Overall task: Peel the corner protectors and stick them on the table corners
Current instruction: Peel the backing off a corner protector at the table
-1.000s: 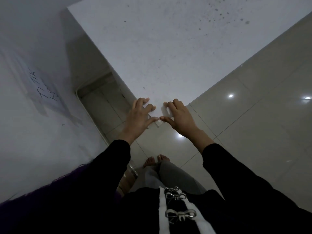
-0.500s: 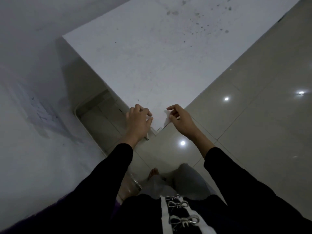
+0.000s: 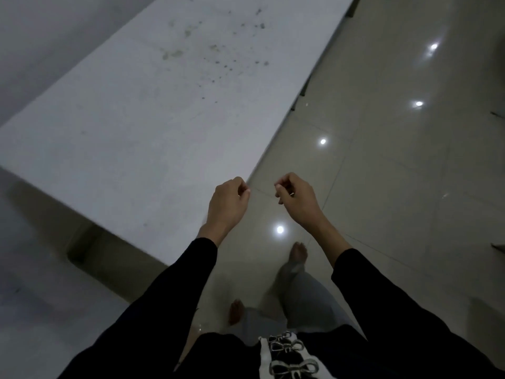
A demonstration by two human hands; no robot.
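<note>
The white table (image 3: 136,127) fills the upper left, its top speckled with dark spots toward the far end. My left hand (image 3: 228,203) hovers over the table's right edge with fingers loosely curled and nothing visible in it. Just to the right, my right hand (image 3: 296,201) hangs over the floor, also loosely curled, with nothing seen in it. My left sleeve covers the table's near corner. No corner protector shows anywhere.
Glossy beige floor tiles (image 3: 396,187) with light reflections spread to the right of the table. My bare feet (image 3: 299,251) stand on them below my hands. A pale wall (image 3: 32,36) runs along the table's left side.
Both hands have lifted off the table corner and drawn back with fingers curled. The view has swung to the right, along the table's long right edge, and my feet have stepped.
</note>
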